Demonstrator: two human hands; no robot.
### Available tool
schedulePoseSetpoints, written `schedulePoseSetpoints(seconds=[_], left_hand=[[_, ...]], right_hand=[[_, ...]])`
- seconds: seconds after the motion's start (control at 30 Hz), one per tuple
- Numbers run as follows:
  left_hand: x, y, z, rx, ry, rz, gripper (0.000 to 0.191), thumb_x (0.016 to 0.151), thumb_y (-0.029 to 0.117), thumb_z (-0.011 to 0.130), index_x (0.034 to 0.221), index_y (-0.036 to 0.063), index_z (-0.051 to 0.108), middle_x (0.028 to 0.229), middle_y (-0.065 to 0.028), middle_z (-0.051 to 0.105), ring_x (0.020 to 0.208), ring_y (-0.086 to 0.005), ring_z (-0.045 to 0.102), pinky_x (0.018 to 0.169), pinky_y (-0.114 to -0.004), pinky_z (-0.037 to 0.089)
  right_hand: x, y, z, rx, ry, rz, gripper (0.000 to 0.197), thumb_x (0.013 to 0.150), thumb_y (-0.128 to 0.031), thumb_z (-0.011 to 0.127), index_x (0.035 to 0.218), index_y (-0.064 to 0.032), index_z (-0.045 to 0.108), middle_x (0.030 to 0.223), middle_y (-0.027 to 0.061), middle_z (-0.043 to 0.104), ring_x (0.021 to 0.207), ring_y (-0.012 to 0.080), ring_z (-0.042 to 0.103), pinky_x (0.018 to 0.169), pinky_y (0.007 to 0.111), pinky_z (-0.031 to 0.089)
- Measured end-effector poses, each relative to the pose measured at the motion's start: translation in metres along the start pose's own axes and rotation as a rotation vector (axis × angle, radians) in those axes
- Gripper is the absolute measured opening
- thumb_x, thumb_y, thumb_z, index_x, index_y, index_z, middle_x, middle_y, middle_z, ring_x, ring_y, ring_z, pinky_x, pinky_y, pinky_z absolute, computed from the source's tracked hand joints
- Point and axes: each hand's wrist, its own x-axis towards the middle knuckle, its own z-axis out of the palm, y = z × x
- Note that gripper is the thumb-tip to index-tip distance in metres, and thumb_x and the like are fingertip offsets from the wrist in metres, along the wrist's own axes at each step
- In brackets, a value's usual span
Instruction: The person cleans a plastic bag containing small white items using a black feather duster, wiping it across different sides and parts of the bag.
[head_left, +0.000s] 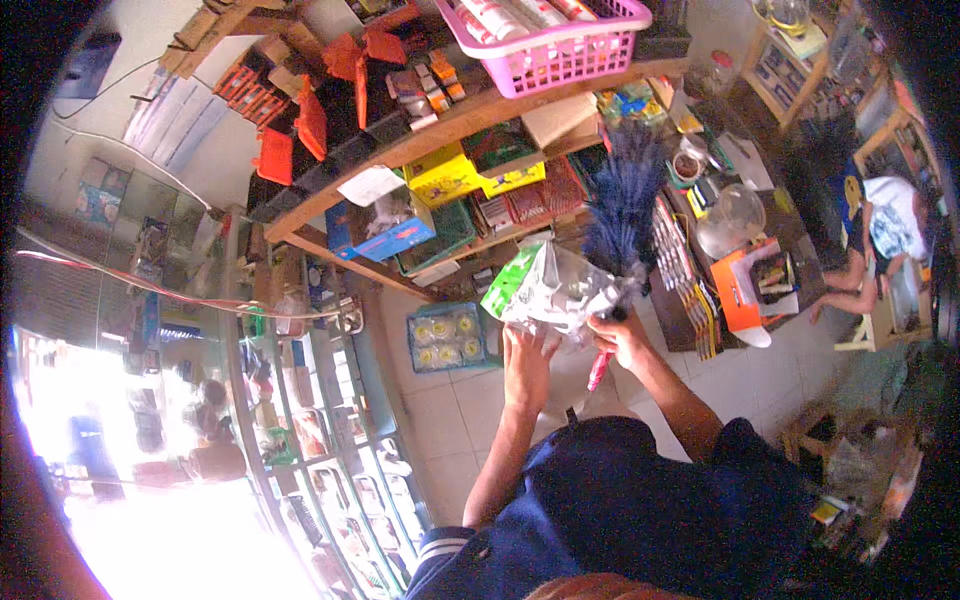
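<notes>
My left hand (526, 369) grips the lower edge of a clear plastic bag (574, 289) with a green and white printed panel; what the bag contains is hard to make out. A feather duster (626, 195) with dark blue feathers points away from me, and my right hand (624, 339) is closed around its handle. The red-pink end of that handle sticks out below my fingers. The bag's right side reaches the duster's neck, close to my right fingertips.
A wooden shelf (480, 112) ahead carries a pink basket (566, 67), and below it sit yellow boxes (442, 174) and a blue box (394, 238). A blue crate (447, 337) rests on the tiled floor. Glass display shelving (315, 450) lines the left. A person (889, 225) sits far right.
</notes>
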Motion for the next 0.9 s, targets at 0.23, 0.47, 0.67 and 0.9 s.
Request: schedulePoseSetpoints(seconds=[0.23, 0.47, 0.67, 0.9], left_hand=[[-0.032, 0.024, 0.068, 0.010, -0.172, 0.090, 0.069, 0.091, 0.056, 0.044, 0.143, 0.0171, 0.022, 0.143, -0.0137, 0.035, 0.132, -0.0334, 0.034, 0.109, -0.056, 0.023], [-0.007, 0.015, -0.030, 0.319, -0.118, 0.349, 0.038, 0.094, 0.017, 0.052, 0.128, 0.0039, 0.042, 0.111, -0.0115, 0.057, 0.099, -0.0200, 0.057, 0.089, -0.033, 0.048], [-0.027, 0.084, 0.055, -0.353, -0.052, 0.418, 0.063, 0.085, 0.047, 0.058, 0.133, 0.0097, 0.044, 0.122, -0.0091, 0.054, 0.104, -0.0239, 0.055, 0.092, -0.042, 0.046], [-0.022, 0.121, 0.006, -0.451, -0.279, 0.311, 0.100, 0.069, 0.070, 0.059, 0.146, 0.0165, 0.024, 0.146, -0.0121, 0.033, 0.132, -0.0421, 0.031, 0.101, -0.072, 0.022]], right_hand=[[0.013, -0.003, 0.018, -0.964, -0.085, -0.911, 0.049, 0.066, -0.018, 0.081, 0.108, -0.0026, 0.061, 0.113, 0.0125, 0.060, 0.095, 0.0269, 0.062, 0.081, 0.035, 0.049], [-0.031, -0.023, 0.080, -1.285, -0.336, -0.784, 0.056, 0.070, -0.010, 0.074, 0.123, -0.0210, 0.060, 0.131, 0.0040, 0.051, 0.105, 0.0255, 0.061, 0.083, 0.035, 0.053], [-0.054, -0.035, 0.087, -0.950, -0.297, -0.670, 0.040, 0.080, -0.018, 0.073, 0.111, 0.0007, 0.055, 0.104, 0.0120, 0.059, 0.088, 0.0191, 0.060, 0.078, 0.029, 0.047], [-0.057, -0.031, 0.066, -0.505, -0.108, -0.043, 0.021, 0.093, -0.020, 0.057, 0.104, -0.0025, 0.055, 0.086, 0.0025, 0.062, 0.060, 0.0060, 0.050, 0.057, 0.022, 0.043]])
